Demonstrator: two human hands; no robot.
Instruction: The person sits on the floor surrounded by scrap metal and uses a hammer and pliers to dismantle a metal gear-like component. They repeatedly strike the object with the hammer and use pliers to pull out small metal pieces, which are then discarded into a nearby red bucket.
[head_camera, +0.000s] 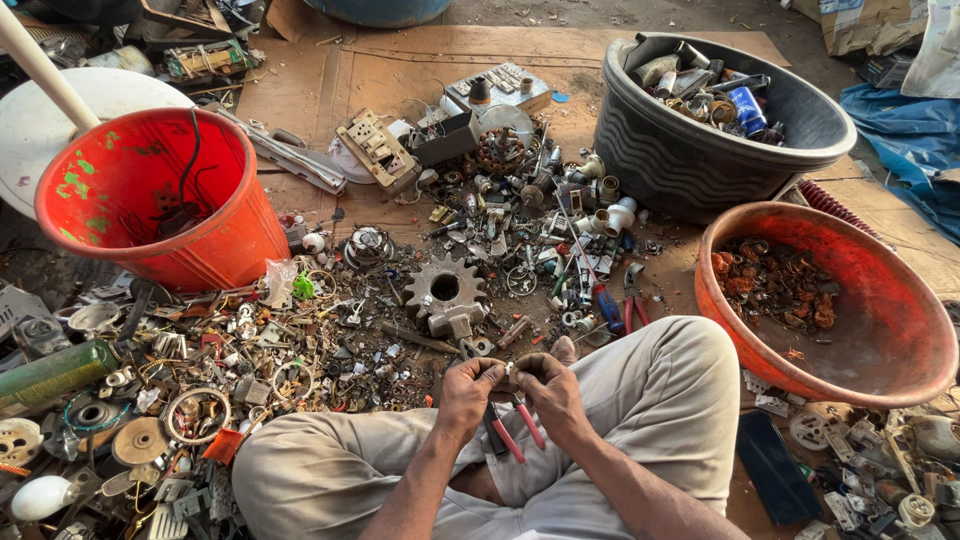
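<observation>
Two hands meet over the lap of a person sitting cross-legged on the ground. Left hand (468, 392): fingers curled tight round a small metal piece (508, 369), too small to tell apart. Right hand (548, 388): fingers pinched onto the same piece from the other side, knuckles almost touching the left.

Pliers (512, 432), red-handled: lying in the lap just below both hands, handles pointing towards the body.

Gear wheel (444, 288), large, grey, toothed: flat on the ground ahead of the hands, near them, ringed by loose scrap.

Scrap pile (300, 340): screws, rings, springs and plates spread from the left knee outwards to the frame's left edge, packed close with little bare ground between.

Red bucket (160, 200): tilted, standing left of the pile, rim facing the camera, wires inside.

Black tub (700, 150): upper right, holding cans and metal parts; its wall stands well apart from the hands.

Orange basin (880, 330): just beside the right knee, rim nearly touching the trouser leg; rusty bits in its far half, near half bare.

Cardboard sheet (330, 80): under the far scrap, its upper part open.
</observation>
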